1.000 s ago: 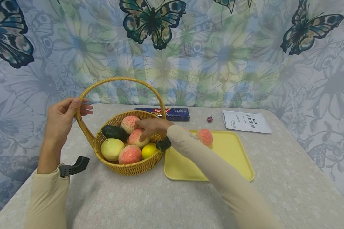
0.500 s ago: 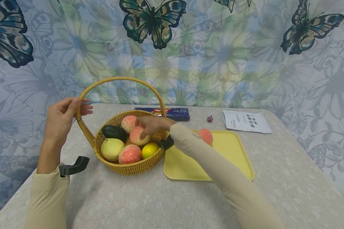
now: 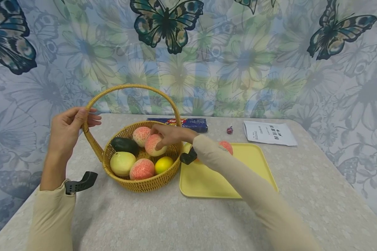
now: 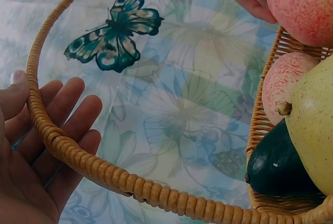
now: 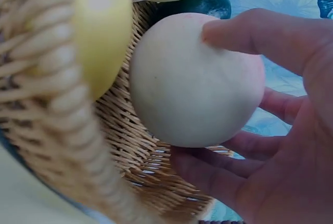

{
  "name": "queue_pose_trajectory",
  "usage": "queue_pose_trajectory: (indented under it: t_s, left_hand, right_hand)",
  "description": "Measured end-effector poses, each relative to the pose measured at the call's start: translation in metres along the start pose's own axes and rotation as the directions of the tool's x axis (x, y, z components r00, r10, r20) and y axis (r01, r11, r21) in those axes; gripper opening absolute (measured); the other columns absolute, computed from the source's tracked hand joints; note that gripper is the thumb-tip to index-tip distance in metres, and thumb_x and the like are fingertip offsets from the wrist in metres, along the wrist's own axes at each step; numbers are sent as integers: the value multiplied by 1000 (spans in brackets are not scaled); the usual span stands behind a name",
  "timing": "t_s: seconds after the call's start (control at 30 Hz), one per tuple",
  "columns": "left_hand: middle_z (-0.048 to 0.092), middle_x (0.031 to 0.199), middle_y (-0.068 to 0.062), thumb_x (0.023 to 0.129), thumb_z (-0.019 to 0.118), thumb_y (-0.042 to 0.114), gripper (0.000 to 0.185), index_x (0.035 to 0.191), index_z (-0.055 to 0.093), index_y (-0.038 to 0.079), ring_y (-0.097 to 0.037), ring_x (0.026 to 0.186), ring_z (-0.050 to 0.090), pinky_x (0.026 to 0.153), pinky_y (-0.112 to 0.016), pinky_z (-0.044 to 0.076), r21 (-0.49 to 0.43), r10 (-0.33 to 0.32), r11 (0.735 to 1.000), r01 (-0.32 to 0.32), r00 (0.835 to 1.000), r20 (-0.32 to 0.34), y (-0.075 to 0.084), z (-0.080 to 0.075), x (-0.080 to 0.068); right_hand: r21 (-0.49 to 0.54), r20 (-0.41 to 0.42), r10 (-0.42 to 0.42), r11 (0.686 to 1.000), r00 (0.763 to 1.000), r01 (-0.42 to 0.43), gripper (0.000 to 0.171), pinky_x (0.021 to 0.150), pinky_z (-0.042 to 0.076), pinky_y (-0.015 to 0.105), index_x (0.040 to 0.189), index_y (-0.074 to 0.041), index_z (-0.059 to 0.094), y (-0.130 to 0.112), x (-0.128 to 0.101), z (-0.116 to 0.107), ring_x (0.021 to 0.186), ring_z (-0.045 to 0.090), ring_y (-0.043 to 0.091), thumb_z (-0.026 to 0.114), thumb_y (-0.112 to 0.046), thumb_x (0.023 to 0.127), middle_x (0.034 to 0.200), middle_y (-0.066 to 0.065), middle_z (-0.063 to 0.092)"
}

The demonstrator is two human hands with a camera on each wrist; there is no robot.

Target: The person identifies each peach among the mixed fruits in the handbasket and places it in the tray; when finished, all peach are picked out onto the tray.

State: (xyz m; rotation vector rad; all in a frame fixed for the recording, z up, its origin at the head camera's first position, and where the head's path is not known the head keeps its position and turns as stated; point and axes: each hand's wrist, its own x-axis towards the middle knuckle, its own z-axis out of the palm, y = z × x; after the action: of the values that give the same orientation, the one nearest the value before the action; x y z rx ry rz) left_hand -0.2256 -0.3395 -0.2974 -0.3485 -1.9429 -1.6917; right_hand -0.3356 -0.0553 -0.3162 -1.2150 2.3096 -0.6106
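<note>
1. Fingers of the right hand [image 3: 169,135] curl round a pink-and-cream peach [image 3: 155,144], thumb on top and the others cupped beneath, as the right wrist view shows plainly [image 5: 195,81]. The fruit sits just above the others, over the middle of the wicker basket [image 3: 138,183].
2. Fingers of the left hand [image 3: 67,129] lie loosely wrapped about the left side of the basket handle [image 3: 92,101], steadying it; in the left wrist view they look half spread behind the woven hoop [image 4: 67,146].
3. The basket stands near the left edge of the counter [image 3: 163,223]. Inside are a dark avocado [image 3: 124,144], a pale green pear [image 3: 122,164], a lemon [image 3: 164,165] and two more peaches [image 3: 141,169].
4. A yellow tray [image 3: 238,181] lies just beside the basket on its right, with another peach [image 3: 227,146] at its far edge, partly hidden by the sleeve.
5. Along the far edge of the counter lie a blue packet [image 3: 191,124], a small lollipop [image 3: 229,130] and a white pouch [image 3: 268,133].
6. Risks, as I judge them: the held peach is round and smooth, so a loose grip could let it roll off the tray; the wrist or sleeve could catch the handle or the basket rim and tip it if the left hand slackens.
</note>
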Motion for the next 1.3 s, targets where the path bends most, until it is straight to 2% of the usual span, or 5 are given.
queue_pose_trajectory:
  t_s: [0.13,0.37,0.9,1.03,1.3]
  left_hand:
    - [73,85,0,96,57,22,36,112,63,-10,-10,75,71,73,-14,54,13,-1,1000,1,1000,-1,0,1,0]
    - [73,84,-1,96,57,21,37,112,62,-12,-10,74,71,73,-14,54,5,5,1000,-5,1000,3,1,2,0]
    - [74,84,-1,96,57,19,35,112,63,-12,-11,74,71,75,-14,54,-24,23,999,-23,1000,0,-1,0,1]
    - [74,84,-2,96,57,19,33,111,64,-10,-11,74,71,75,-14,54,-24,23,999,-23,1000,0,-1,0,1]
    - [74,85,-1,97,57,20,35,112,63,-11,-10,74,71,74,-14,54,-15,16,1000,-16,1000,0,-2,0,1]
  right_hand:
    - [56,-44,-40,998,998,42,54,105,40,30,135,-10,40,6,-8,4,129,44,20,68,-19,89,139,7,44]
    - [206,-162,-52,975,985,85,55,96,47,29,136,-12,40,13,-27,14,124,48,19,67,-24,90,135,7,48]
    - [498,-365,26,850,931,172,56,89,52,32,139,-15,45,15,-62,30,110,59,20,67,-23,88,128,5,56]
    - [523,-381,44,834,923,176,59,91,52,33,141,-13,44,19,-72,33,111,59,20,66,-22,88,126,6,58]
    - [627,-383,84,755,920,192,56,96,50,37,141,-17,44,31,-93,39,117,58,22,66,-20,89,133,4,53]
